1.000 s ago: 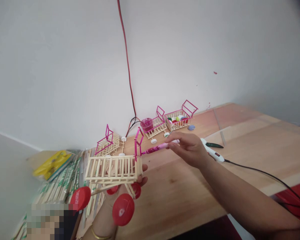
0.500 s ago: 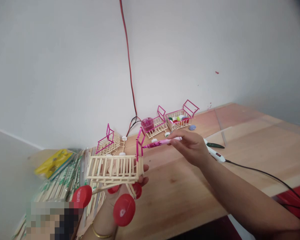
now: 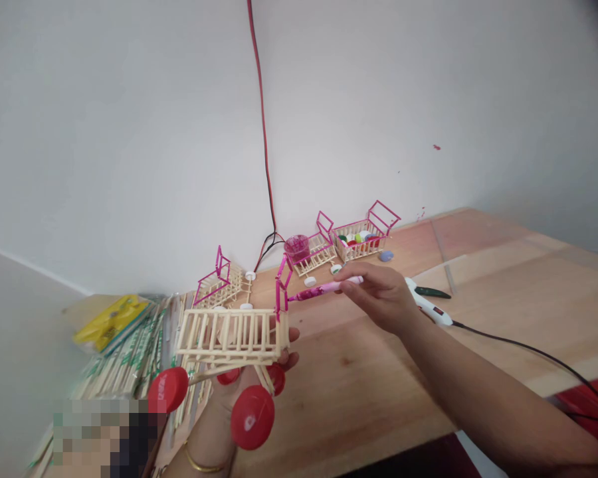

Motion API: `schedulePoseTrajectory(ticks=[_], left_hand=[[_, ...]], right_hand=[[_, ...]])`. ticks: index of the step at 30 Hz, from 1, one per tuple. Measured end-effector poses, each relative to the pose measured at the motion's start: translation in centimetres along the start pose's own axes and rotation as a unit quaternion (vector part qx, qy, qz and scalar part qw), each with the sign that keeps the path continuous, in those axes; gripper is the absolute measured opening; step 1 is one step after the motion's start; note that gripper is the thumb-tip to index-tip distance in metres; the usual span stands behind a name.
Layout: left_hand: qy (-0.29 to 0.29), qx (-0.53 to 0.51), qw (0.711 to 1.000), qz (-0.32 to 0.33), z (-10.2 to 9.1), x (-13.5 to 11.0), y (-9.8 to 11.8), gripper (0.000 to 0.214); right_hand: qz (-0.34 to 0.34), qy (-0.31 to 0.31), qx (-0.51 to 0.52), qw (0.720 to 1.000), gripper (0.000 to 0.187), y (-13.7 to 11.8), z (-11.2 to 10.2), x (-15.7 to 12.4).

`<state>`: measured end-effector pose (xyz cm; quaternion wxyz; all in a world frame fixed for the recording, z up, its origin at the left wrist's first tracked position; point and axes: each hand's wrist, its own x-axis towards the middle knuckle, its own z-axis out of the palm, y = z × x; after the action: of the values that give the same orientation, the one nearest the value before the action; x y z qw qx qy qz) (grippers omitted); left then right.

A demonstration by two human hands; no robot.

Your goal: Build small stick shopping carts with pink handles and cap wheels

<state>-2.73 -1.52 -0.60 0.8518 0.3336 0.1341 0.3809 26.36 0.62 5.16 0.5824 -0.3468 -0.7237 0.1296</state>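
My left hand [image 3: 239,388] holds from below a small cart [image 3: 229,335] built of pale wooden sticks, with red bottle-cap wheels [image 3: 252,417] and a pink handle frame [image 3: 282,285]. My right hand [image 3: 383,295] pinches a pink-stained paintbrush [image 3: 323,289], its tip touching the pink handle frame at the cart's right end. The left fingers curl round the cart's underside and right end.
On the wooden table [image 3: 379,358] stand other stick carts [image 3: 361,236] with pink handles, a pink paint cup [image 3: 298,247] and loose caps. A white glue gun [image 3: 426,303] with a black cable lies behind my right hand. Packs of sticks [image 3: 124,358] lie at the left. A red-black wire [image 3: 264,133] hangs down the wall.
The brush tip has shifted slightly along the pink handle frame. The cart and both hands have stayed nearly in place, and the view has drifted a little.
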Motion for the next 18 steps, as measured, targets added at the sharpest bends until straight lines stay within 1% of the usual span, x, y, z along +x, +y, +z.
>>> schedulePoseTrajectory(ticks=[2, 5, 8, 11, 13, 15, 17, 18], left_hand=[[-0.003, 0.009, 1.000, 0.010, 0.0, 0.0, -0.1, 0.081], [-0.012, -0.006, 1.000, 0.006, 0.1, 0.0, -0.1, 0.082], [-0.016, -0.017, 1.000, -0.004, 0.3, 0.0, 0.0, 0.082], [-0.024, -0.001, 1.000, 0.010, 0.8, 0.1, 0.1, 0.079], [-0.034, 0.005, 0.999, 0.029, 1.4, 0.3, 0.1, 0.078], [-0.040, -0.007, 0.998, 0.040, 1.9, 0.4, 0.3, 0.073], [-0.038, -0.027, 0.998, 0.033, 2.2, 0.5, 0.5, 0.069], [-0.033, -0.034, 0.998, 0.029, 2.2, 0.4, 0.6, 0.071]], right_hand=[[0.008, 0.014, -0.004, 1.000, 0.010, -0.1, 0.0, 0.0], [0.018, 0.021, -0.010, 1.000, 0.010, -0.1, 0.0, 0.0], [0.010, 0.006, -0.001, 1.000, 0.008, -0.2, -0.1, 0.1], [-0.005, -0.013, 0.016, 1.000, 0.008, -0.2, -0.1, 0.1], [0.000, -0.006, 0.017, 1.000, 0.009, -0.2, 0.0, 0.1], [0.005, 0.005, 0.019, 1.000, 0.009, -0.3, 0.0, 0.0], [-0.002, -0.004, 0.025, 1.000, 0.009, -0.4, 0.0, 0.0], [-0.007, -0.014, 0.027, 0.999, 0.008, -0.4, 0.0, 0.1]])
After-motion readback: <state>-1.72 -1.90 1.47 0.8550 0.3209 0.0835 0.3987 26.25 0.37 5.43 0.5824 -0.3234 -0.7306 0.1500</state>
